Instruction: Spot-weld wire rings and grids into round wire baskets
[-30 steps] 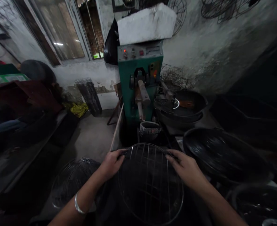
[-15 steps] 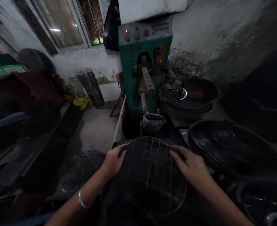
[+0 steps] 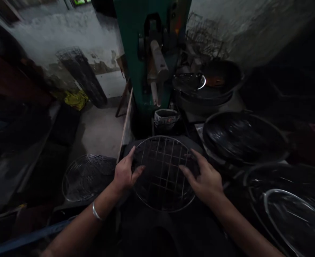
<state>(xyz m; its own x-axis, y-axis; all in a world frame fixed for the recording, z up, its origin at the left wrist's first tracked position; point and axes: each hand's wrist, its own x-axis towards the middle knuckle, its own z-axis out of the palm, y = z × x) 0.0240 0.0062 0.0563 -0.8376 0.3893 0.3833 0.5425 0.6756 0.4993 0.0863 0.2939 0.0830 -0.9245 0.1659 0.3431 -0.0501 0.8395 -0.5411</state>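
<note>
A round wire grid (image 3: 163, 171) lies flat on a dark work surface in front of me. My left hand (image 3: 125, 172) grips its left rim, thumb on top of the wires and fingers along the edge. My right hand (image 3: 201, 176) rests on its right side, fingers curled over the rim. A silver bangle sits on my left wrist. Just beyond the grid stands a green machine (image 3: 149, 53) with a wooden-looking roller sticking out toward me.
A small pot (image 3: 166, 119) sits at the machine's foot. Dark round pans with wire pieces (image 3: 243, 137) crowd the right side. Another wire mesh disc (image 3: 86, 176) lies lower left. A mesh roll (image 3: 82, 75) leans on the wall.
The view has tilted downward and closer. The grid now lies lower and farther from me, and both hands have slid further onto its sides.
</note>
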